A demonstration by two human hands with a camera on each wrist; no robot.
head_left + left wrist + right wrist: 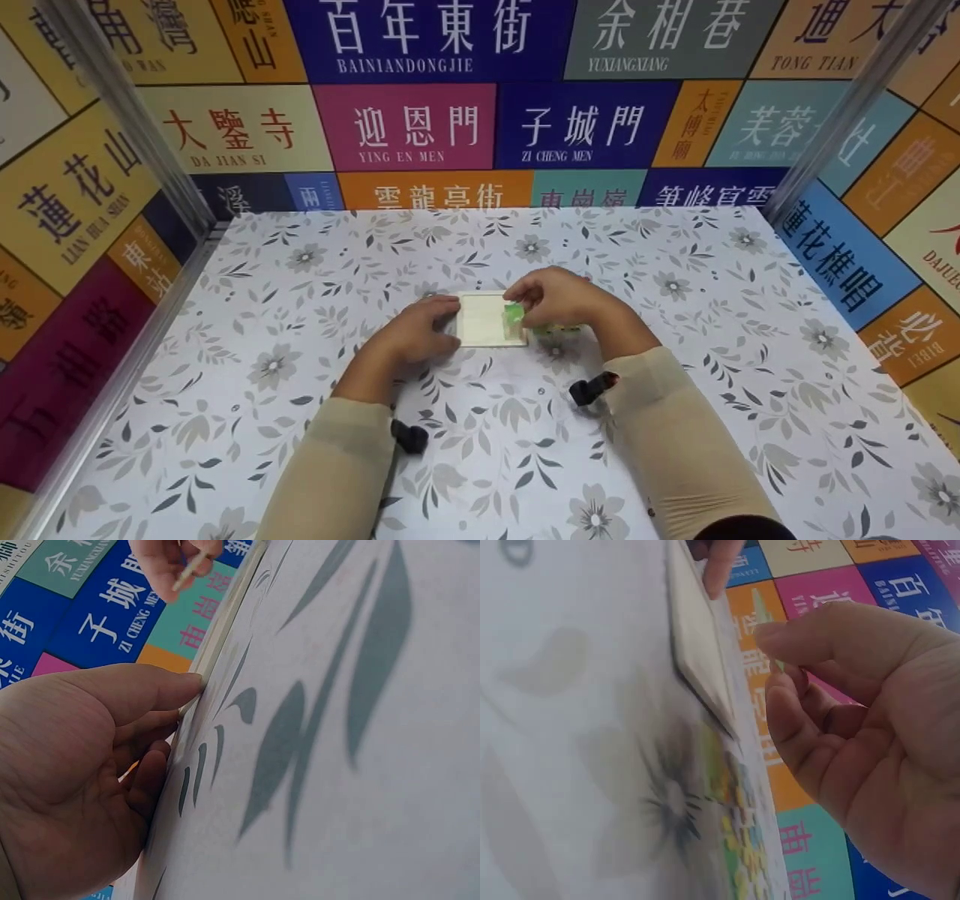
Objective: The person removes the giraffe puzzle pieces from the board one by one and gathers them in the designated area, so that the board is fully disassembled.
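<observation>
A small cream-coloured rectangular tray (480, 322) with a low rim lies flat on the patterned cloth. My left hand (417, 328) holds the tray at its left side; the left wrist view shows the thumb on the rim and the other fingers curled. Over the tray's right end, my right hand (564, 301) pinches a thin green puzzle piece (514, 313) between thumb and fingers. In the right wrist view that piece (761, 611) stands tilted above the tray, largely covered by the fingertips. More colourful printed pieces (739, 840) lie right of the tray, partly under my right hand.
White cloth (465, 420) with grey leaves and flowers covers the table. Panels of coloured signs (420, 124) rise behind it and at both sides, with metal posts (847, 105) at the corners. A small black device sits at each wrist.
</observation>
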